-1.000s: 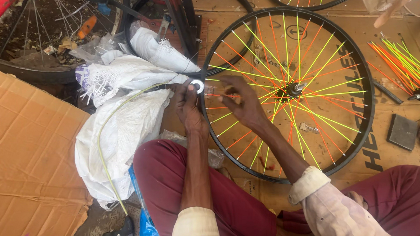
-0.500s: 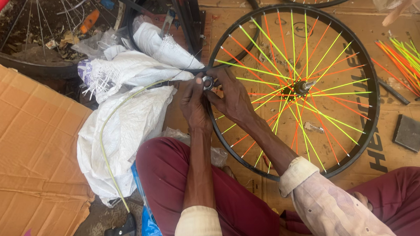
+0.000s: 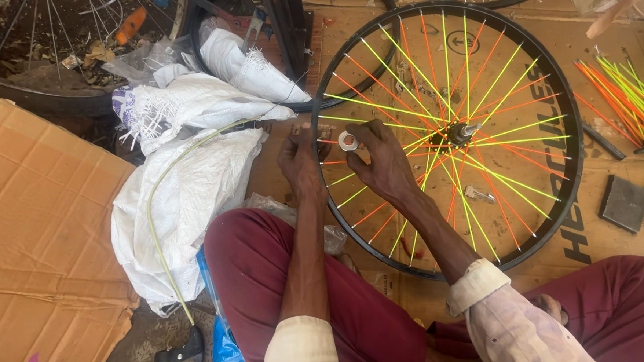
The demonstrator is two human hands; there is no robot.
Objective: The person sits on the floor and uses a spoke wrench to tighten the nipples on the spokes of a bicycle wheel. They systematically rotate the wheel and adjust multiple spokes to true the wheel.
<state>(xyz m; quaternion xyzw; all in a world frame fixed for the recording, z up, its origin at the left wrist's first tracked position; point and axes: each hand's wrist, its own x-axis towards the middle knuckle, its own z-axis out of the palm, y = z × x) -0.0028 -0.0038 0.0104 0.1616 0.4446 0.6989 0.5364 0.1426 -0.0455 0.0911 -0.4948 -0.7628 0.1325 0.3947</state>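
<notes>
Black-rimmed bicycle wheel with neon yellow and orange spokes [image 3: 552, 81] lies flat on the brown cardboard floor covering [image 3: 46, 239], straight ahead of the seated person – hub axle [image 3: 460, 132] points up toward the camera, so the wheel's axis is vertical and its plane level with the floor. Both hands work at the rim's left edge, well left of the hub.

Right hand [image 3: 383, 163] reaches in over the spokes from the person's side, fingers pinched narrow on a small silver round spoke-wrench-like ring tool [image 3: 348, 141]; the ring's open face looks up at the camera. Left hand [image 3: 300, 162] sits just outside the rim, fingers curled at the rim edge, touching or nearly touching it – probably steadying the rim or a spoke nipple, but the fingertips are too small to tell what they grip. The ring tool lies between the two hands, touching the right one, so the right hand is the nearer. The spoke beneath the tool runs roughly left-right, from rim toward hub.

Around: white woven sacks [image 3: 183, 188] left of the wheel, beside the left forearm; a bundle of loose neon spokes [image 3: 626, 99] far right, well apart from the hands; a dark flat square block [image 3: 623, 203] near it; a second black rim [image 3: 296, 101] partly under the sacks at top.
</notes>
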